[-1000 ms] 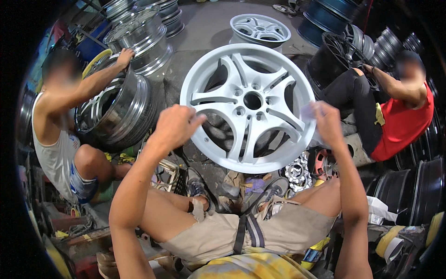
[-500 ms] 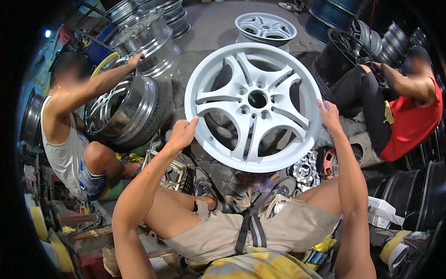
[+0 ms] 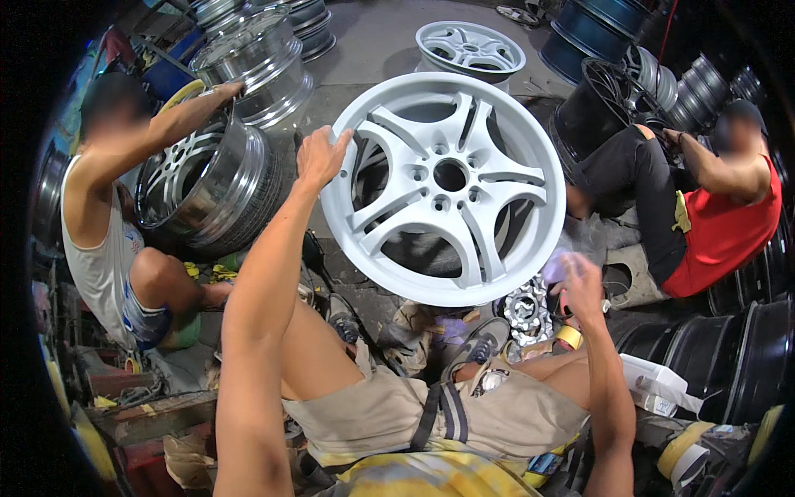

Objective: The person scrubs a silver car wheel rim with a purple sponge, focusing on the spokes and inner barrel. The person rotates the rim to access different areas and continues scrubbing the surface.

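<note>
A pale grey, matt wheel rim (image 3: 403, 176) with paired spokes lies face up in front of me, tilted a little towards me. My left hand (image 3: 321, 159) grips its outer lip at the left, thumb on top, next to a small valve hole. Just off the lower right edge is my right hand (image 3: 583, 287), slightly smeared by motion. Its fingers are closed on a thin purple piece (image 3: 557, 267), perhaps a bit of abrasive sheet, close to the lip. What supports the rim from below is hidden.
Another pale rim (image 3: 470, 48) stands behind. At left, a person in a white top handles a chrome wheel with a tyre (image 3: 248, 195); at right, a person in red sits by a black rim (image 3: 590, 112). A silver spoked part (image 3: 523, 311) and tape roll (image 3: 570, 336) lie near my right knee.
The rim has turned clockwise, its valve hole moving up the left side. My left hand has travelled up with it. My right hand has come off the right edge and moved down towards me.
</note>
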`<state>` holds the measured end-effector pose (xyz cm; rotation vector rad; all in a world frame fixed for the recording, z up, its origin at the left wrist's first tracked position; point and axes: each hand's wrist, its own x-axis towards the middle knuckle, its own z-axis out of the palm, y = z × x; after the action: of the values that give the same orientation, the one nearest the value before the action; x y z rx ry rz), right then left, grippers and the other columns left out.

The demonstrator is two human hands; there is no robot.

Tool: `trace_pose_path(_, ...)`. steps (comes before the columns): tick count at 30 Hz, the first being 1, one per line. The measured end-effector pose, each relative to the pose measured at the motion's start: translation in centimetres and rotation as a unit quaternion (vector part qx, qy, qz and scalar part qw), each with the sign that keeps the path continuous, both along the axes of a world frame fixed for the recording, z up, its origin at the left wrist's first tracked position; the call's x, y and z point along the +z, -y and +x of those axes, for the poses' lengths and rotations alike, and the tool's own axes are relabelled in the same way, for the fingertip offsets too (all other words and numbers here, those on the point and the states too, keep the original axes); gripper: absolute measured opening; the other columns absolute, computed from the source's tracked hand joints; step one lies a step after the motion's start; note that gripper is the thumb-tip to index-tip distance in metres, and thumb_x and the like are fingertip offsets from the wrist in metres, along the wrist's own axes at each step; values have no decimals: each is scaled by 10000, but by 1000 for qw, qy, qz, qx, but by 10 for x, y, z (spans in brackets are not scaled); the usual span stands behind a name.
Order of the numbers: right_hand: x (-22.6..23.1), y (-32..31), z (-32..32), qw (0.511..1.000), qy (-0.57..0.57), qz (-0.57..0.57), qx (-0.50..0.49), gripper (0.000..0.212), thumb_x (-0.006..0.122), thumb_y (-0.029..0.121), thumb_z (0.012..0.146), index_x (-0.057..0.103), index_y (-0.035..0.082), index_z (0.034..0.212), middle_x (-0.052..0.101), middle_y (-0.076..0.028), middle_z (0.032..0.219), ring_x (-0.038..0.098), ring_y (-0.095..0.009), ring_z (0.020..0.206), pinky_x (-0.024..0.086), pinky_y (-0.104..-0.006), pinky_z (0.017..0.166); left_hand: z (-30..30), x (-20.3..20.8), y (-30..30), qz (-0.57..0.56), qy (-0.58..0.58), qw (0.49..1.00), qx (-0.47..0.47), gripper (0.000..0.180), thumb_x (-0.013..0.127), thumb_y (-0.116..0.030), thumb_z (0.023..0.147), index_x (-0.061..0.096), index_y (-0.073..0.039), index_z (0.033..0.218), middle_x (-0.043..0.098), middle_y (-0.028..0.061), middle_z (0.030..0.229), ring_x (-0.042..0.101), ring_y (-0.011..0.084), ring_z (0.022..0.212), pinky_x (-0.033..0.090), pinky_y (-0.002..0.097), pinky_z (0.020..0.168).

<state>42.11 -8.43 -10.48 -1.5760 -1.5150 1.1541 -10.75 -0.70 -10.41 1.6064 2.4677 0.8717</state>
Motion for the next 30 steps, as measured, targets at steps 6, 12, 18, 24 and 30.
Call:
trace_pose_path(6, 36, -20, -73, 894, 217, 378, 104, 241, 658, 63, 955, 765, 65, 1171, 604, -110, 897, 638, -253, 846, 505, -369, 734, 18, -10, 9, 78, -155, 985, -7, 612, 694, -425, 966, 585, 89, 1281, 628, 276, 1231, 627, 449, 1147, 515, 519, 992)
trace_pose_path(12, 12, -63, -131, 775, 340, 435, 307, 295, 675, 202, 968, 770, 137, 1240, 551, -141, 1137, 527, -339, 1115, 447, -428, 966, 111, 33, 50, -146, -69, 965, -204, 851, 710, -590, 913, 558, 146, 1311, 617, 309, 1278, 636, 440, 1191, 508, 515, 1042)
trace_pose_path(18, 52, -33, -92, 697, 453, 342, 438, 363, 668, 201, 969, 712, 109, 1318, 557, -186, 1170, 550, -336, 1086, 496, -438, 938, 117, 16, 100, -220, -195, 928, -228, 858, 925, -409, 763, 535, 121, 1315, 700, 189, 1114, 748, 296, 1020, 628, 350, 822)
trace_pose_path(24, 68, -3, -43, 796, 398, 201, 410, 380, 649, 191, 996, 684, 118, 1367, 588, -224, 1038, 627, -392, 939, 534, -494, 850, 115, 35, 112, -158, -156, 940, -260, 380, 818, -258, 874, 660, 33, 1059, 678, 179, 1071, 720, 310, 1012, 618, 392, 821)
trace_pose_path(30, 52, 17, -58, 778, 460, 189, 385, 401, 648, 203, 1002, 672, 110, 1391, 608, -228, 957, 628, -391, 915, 530, -487, 835, 163, 36, 157, -201, -19, 885, -420, 460, 725, -401, 941, 669, 40, 1062, 649, 218, 1114, 648, 393, 1093, 555, 505, 912)
